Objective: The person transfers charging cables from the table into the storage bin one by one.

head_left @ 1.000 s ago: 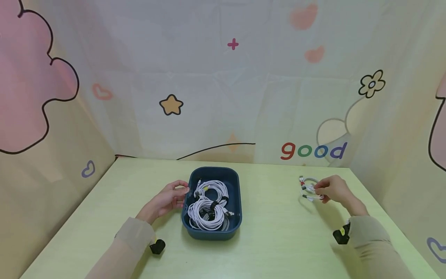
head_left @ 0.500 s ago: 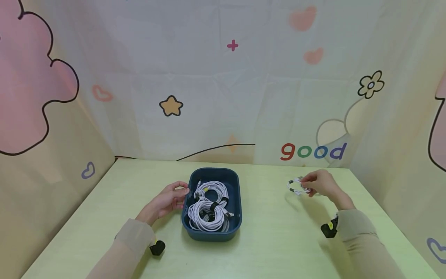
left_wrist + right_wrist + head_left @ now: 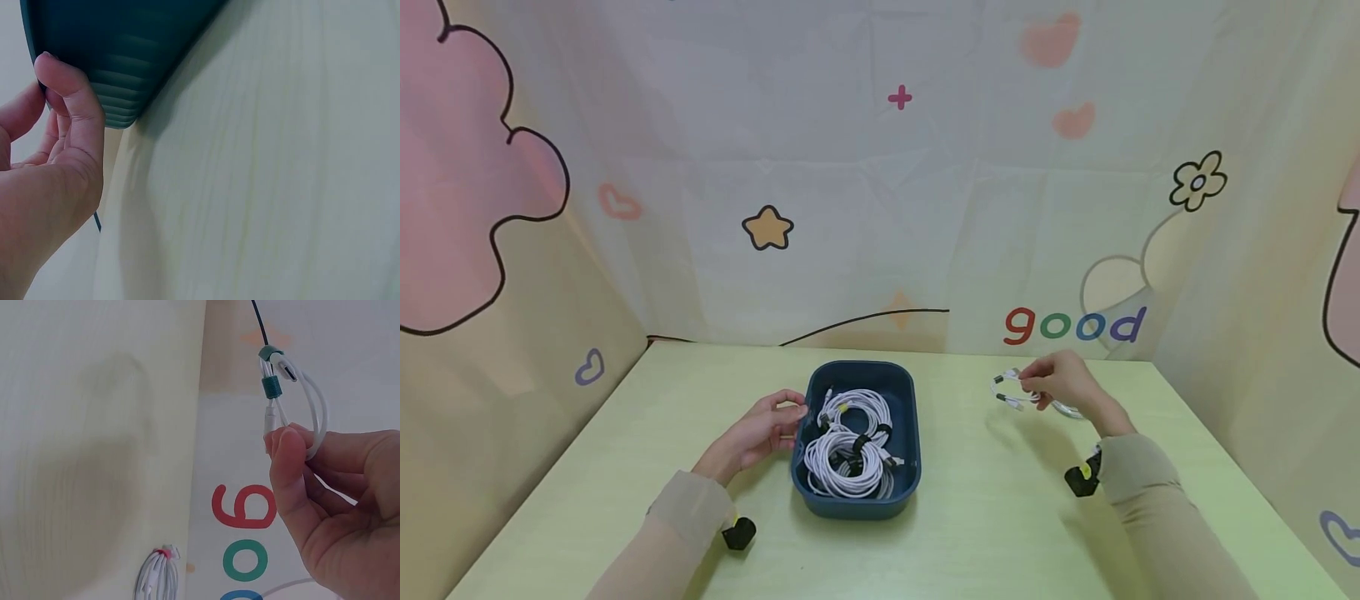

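A dark blue box (image 3: 859,507) stands mid-table with coiled white cables (image 3: 850,404) inside, some bound with black ties. My left hand (image 3: 769,427) pinches the box's left rim between thumb and fingers; the left wrist view shows the fingertips at the ribbed wall (image 3: 119,81). To the right of the box, my right hand (image 3: 1062,385) holds a small looped white charging cable (image 3: 320,406) above the table between thumb and fingers. Dark green ties (image 3: 272,387) wrap this cable, and its plugs show beyond the fingertips.
Another coiled white cable (image 3: 156,578) with a red tie lies on the table behind the right hand, partly hidden by it in the head view. A printed curtain (image 3: 850,167) hangs along the table's back edge and both sides.
My right hand has moved left and up from the table's right side, carrying the white charging cable toward the box. The other coil has come into sight behind it. The left hand stays put.
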Available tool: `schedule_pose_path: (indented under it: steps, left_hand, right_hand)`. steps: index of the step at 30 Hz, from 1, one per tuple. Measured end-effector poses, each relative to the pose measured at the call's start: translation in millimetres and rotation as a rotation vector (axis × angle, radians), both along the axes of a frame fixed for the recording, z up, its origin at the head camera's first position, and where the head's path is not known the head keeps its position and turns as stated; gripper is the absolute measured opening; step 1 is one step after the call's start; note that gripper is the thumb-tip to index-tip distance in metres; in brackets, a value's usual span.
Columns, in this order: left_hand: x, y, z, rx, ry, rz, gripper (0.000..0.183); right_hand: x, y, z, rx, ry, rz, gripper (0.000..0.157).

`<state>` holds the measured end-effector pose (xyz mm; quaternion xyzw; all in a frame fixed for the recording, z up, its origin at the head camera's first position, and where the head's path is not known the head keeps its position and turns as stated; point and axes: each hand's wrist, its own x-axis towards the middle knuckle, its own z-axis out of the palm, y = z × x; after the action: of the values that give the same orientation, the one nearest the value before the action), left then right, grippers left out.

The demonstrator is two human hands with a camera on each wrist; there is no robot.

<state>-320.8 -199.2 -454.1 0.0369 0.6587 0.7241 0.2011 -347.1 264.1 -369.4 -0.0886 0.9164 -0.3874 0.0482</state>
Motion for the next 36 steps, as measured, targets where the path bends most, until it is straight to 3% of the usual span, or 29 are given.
schedule_pose_path:
  steps: [14,25,36]
  left_hand:
    - [0.3,-0.7,1.3,0.006,0.001,-0.012,0.025]
    - [-0.6,-1.5,1.2,-0.007,-0.008,-0.001,0.024]
    - [0.5,-0.2,-0.1,0.002,0.009,-0.007,0.025]
  right_hand:
    - [-7.1,-43.7,5.2,-0.038,-0.002,0.039,0.019]
    - [-3.9,-80.2,11.1,-0.068,0.019,0.095,0.013]
    - [-9.0,-118.3,4.5,-0.086,-0.005,0.122,0.014]
